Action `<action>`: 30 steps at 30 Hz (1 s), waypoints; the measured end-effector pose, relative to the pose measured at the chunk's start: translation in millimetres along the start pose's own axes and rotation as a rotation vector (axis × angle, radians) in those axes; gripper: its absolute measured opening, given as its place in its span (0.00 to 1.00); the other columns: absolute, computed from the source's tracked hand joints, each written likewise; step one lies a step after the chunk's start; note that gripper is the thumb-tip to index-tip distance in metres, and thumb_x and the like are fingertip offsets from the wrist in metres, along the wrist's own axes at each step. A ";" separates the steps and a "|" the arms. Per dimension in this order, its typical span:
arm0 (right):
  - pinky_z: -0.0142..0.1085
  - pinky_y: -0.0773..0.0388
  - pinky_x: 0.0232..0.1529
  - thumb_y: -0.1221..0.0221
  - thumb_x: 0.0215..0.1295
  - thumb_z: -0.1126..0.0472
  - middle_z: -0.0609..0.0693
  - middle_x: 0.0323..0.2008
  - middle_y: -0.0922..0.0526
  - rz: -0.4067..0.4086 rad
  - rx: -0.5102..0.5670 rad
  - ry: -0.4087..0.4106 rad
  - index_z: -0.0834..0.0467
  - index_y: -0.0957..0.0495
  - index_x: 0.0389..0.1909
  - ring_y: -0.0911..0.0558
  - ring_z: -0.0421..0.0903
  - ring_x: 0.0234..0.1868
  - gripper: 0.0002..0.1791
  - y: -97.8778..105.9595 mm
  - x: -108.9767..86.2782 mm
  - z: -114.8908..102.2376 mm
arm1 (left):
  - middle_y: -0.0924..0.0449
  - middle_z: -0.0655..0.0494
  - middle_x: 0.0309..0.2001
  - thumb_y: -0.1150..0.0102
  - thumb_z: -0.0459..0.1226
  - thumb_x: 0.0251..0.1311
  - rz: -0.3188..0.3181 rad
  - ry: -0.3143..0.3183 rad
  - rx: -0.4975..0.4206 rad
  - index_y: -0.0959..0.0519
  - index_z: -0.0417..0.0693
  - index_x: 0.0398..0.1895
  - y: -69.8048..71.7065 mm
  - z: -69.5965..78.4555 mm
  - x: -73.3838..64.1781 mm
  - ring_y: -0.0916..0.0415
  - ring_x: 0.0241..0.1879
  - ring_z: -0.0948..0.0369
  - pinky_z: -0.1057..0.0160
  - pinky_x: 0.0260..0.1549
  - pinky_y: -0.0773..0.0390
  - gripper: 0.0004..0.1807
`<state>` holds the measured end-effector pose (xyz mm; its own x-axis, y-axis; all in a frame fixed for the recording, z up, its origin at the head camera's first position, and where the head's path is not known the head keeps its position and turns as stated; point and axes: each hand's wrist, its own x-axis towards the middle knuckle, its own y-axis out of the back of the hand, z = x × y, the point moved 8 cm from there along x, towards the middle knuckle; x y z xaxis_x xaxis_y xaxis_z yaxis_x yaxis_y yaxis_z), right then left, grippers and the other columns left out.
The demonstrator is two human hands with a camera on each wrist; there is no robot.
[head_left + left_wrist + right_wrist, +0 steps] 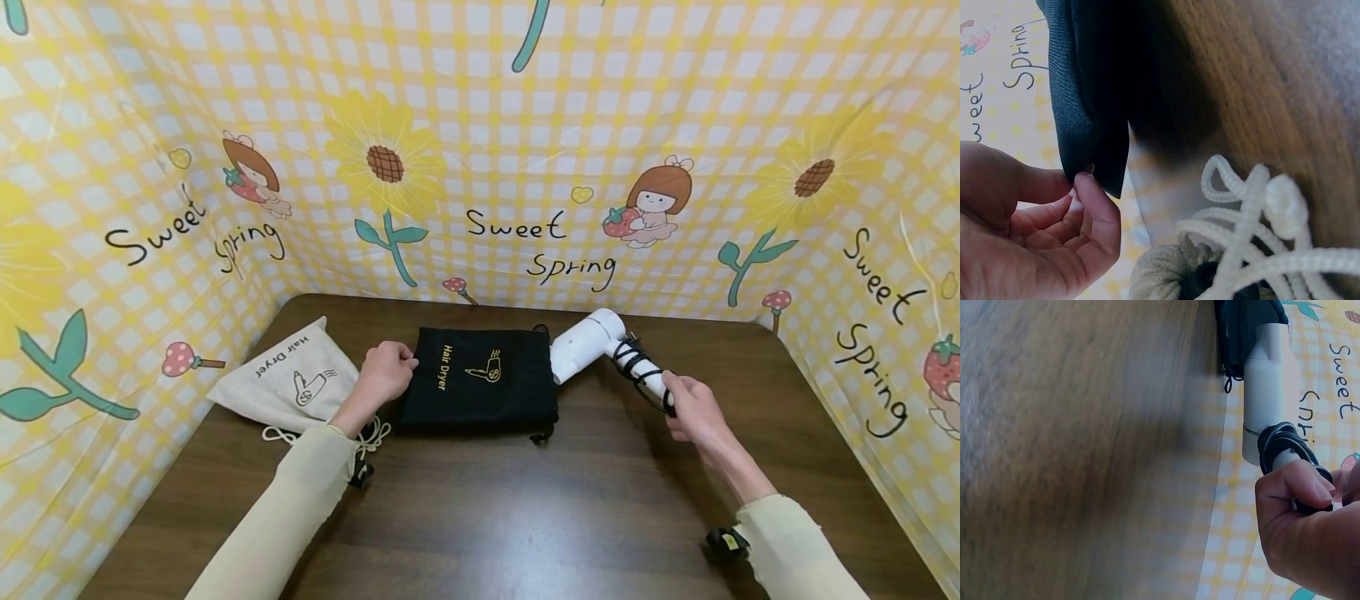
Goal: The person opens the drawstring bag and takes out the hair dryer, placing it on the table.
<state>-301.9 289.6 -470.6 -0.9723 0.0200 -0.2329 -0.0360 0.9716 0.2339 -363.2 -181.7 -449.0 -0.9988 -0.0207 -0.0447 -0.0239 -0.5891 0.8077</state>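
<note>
A white hair dryer (588, 343) has a black cord wound round its handle. My right hand (697, 410) grips the handle's end, and in the right wrist view the thumb (1310, 481) lies over it. The dryer's nozzle end meets the drawstring end of a black hair dryer bag (480, 404); whether it is inside cannot be told. My left hand (384, 375) pinches the bag's left edge between thumb and forefinger, as the left wrist view shows on the black cloth (1085, 94). Close under my left wrist lies a beige drawstring bag (277, 375), also printed "Hair Dryer".
The brown wooden table (525, 517) carries all these things. White cords (1254, 206) of the beige bag lie looped near my left hand. A yellow checked cloth (495, 167) hangs as a wall behind the table and along both sides.
</note>
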 end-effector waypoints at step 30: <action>0.30 0.33 0.19 0.60 0.85 0.43 0.47 0.21 0.35 0.079 0.011 -0.045 0.68 0.36 0.55 0.34 0.37 0.17 0.28 17.5 1.4 3.4 | 0.15 0.45 0.41 0.42 0.34 0.76 -0.012 0.018 -0.002 0.15 0.37 0.41 0.7 2.1 -1.1 0.22 0.34 0.51 0.53 0.36 0.23 0.09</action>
<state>-303.1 307.4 -470.1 -0.9606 0.1070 -0.2566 0.0430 0.9691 0.2430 -362.2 -180.4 -447.1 -0.9975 -0.0284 -0.0648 -0.0355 -0.5910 0.8059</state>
